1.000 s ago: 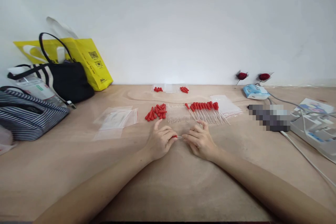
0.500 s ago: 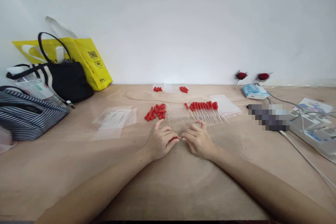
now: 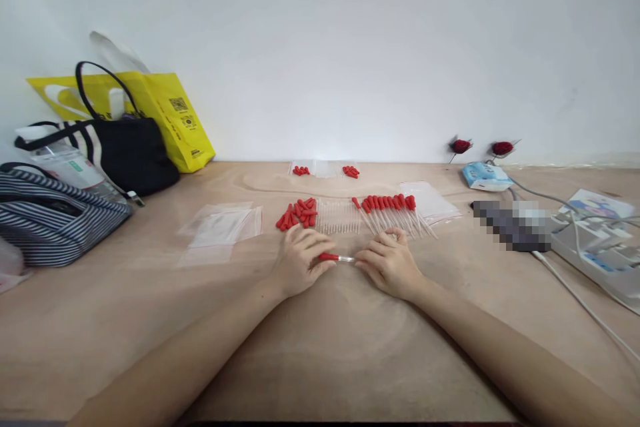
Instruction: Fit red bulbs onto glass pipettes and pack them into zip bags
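A dropper with a red rubber bulb (image 3: 329, 257) and a clear glass tube (image 3: 346, 259) lies level between my two hands. My right hand (image 3: 393, 265) is closed, pinching the tube's end with thumb and fingers. Around the bulb, my left hand (image 3: 303, 261) has its thumb and fingers apart; whether it still touches the bulb I cannot tell. Beyond my left hand is a pile of loose red bulbs (image 3: 299, 213). A row of bare glass tubes (image 3: 339, 217) lies in the middle, and several droppers with red bulbs (image 3: 393, 213) lie beside it to the right.
Clear zip bags (image 3: 217, 233) lie at left, another (image 3: 430, 200) at right, and bags with red bulbs (image 3: 326, 169) by the wall. Black, striped and yellow bags (image 3: 187, 123) stand far left. A tissue pack (image 3: 485, 175), blurred dark object, power strip (image 3: 595, 257) and cables are right.
My left thumb and fingers have spread, uncovering the red bulb. My right hand has moved slightly right with the tube, and more of its glass shows.
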`<action>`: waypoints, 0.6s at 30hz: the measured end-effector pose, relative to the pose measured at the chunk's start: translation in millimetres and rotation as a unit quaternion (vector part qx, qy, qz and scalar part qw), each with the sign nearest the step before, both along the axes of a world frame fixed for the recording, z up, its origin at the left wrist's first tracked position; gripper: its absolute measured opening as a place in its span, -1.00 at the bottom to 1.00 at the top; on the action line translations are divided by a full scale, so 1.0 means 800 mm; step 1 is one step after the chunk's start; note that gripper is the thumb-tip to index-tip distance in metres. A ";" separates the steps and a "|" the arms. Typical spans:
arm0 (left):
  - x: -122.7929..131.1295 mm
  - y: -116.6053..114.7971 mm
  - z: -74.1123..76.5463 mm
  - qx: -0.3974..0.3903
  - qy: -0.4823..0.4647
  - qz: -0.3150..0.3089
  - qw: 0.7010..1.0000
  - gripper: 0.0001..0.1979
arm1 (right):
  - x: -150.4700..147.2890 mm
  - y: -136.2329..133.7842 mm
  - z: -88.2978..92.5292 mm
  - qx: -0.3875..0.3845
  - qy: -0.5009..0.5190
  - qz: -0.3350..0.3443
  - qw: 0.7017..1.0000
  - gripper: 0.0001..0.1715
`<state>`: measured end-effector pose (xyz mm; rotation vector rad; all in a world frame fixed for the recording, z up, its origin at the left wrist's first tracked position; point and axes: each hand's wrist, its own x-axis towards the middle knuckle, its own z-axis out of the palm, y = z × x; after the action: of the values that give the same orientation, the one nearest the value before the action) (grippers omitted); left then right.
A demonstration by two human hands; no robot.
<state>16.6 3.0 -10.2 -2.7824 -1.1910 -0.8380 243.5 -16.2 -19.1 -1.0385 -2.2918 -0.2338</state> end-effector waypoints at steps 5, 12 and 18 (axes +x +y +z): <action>-0.010 0.018 -0.002 0.024 -0.015 0.157 0.987 -0.55 | 0.004 0.024 -0.001 -0.049 0.068 -0.221 0.972 -0.76; -0.016 0.025 -0.007 0.010 -0.005 0.194 0.981 -0.68 | -0.003 0.070 0.003 -0.104 0.089 -0.364 0.921 -0.76; -0.016 0.025 -0.008 -0.001 -0.009 0.192 0.981 -0.71 | -0.012 0.083 0.001 -0.131 0.042 -0.385 0.912 -0.76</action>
<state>3.7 22.6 -16.6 -2.4224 -1.6552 -0.8201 233.8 50.3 -18.4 -2.0224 -1.7539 -0.1857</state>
